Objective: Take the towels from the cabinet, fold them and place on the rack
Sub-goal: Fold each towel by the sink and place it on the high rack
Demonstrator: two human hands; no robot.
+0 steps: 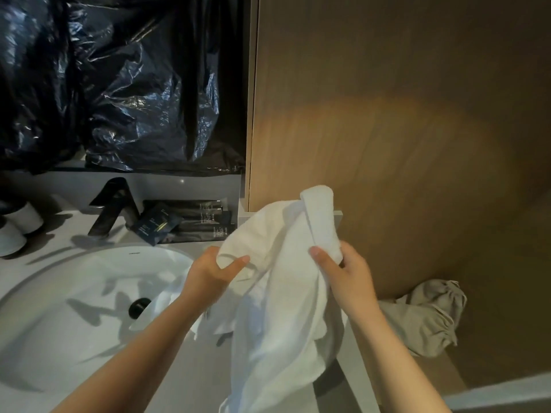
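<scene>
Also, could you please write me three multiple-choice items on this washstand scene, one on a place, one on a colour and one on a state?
1. Where does the black angular tap stand?
A. behind the white oval basin
B. inside a drawer
C. on the floor

2. What colour is the soft terry towel?
A. blue
B. white
C. red

3. How is the towel held?
A. lying folded flat
B. hanging from a hook
C. gripped by the left hand and the right hand, hanging loose and unfolded

Answers:
1 A, the tap rises just past the basin's far rim.
2 B, the cloth is plain white all over.
3 C, both thumbs pinch its upper part while the rest droops in folds.
</scene>
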